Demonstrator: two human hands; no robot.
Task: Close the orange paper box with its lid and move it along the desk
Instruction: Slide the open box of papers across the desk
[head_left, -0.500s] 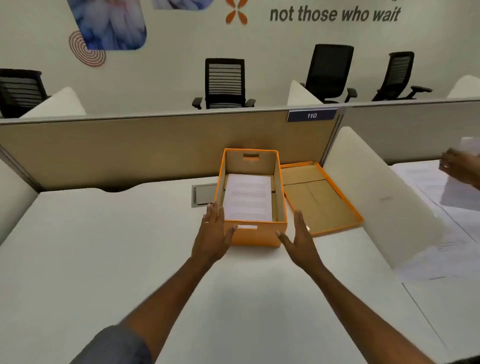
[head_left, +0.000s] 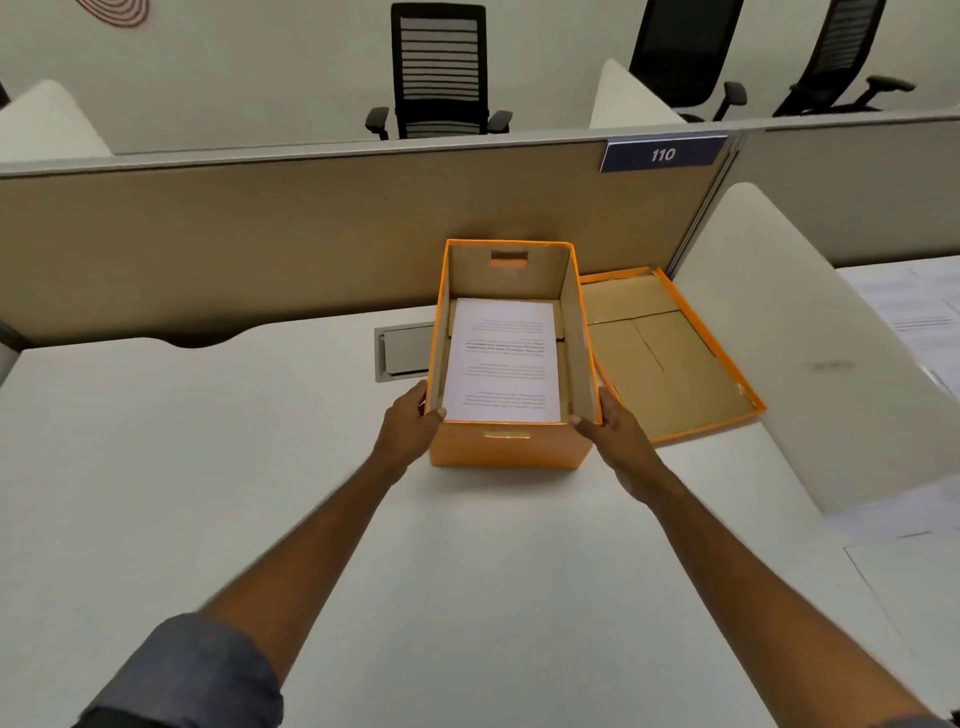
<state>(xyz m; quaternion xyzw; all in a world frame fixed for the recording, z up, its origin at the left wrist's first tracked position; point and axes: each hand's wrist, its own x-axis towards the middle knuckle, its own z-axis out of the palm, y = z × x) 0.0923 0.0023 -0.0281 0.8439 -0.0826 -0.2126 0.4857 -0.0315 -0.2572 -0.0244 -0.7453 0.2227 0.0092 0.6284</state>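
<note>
An open orange paper box (head_left: 506, 449) stands on the white desk (head_left: 208, 467) against the tan partition, with a stack of printed white sheets (head_left: 503, 358) inside. Its orange lid (head_left: 670, 364) lies upside down on the desk just right of the box, brown inside facing up. My left hand (head_left: 410, 428) grips the box's near left corner, thumb over the rim. My right hand (head_left: 618, 431) grips the near right corner, thumb on the rim.
A tan partition (head_left: 260, 244) labelled 110 runs behind the box. A grey cable hatch (head_left: 402, 353) sits in the desk left of the box. A white side divider (head_left: 810, 353) stands right of the lid, with papers (head_left: 919, 312) beyond it. Black office chairs stand behind the partition.
Both hands moved forward from beside the box and closed on its near corners. The view has come closer and tilted down. The other person's hand at the right is out of view.
</note>
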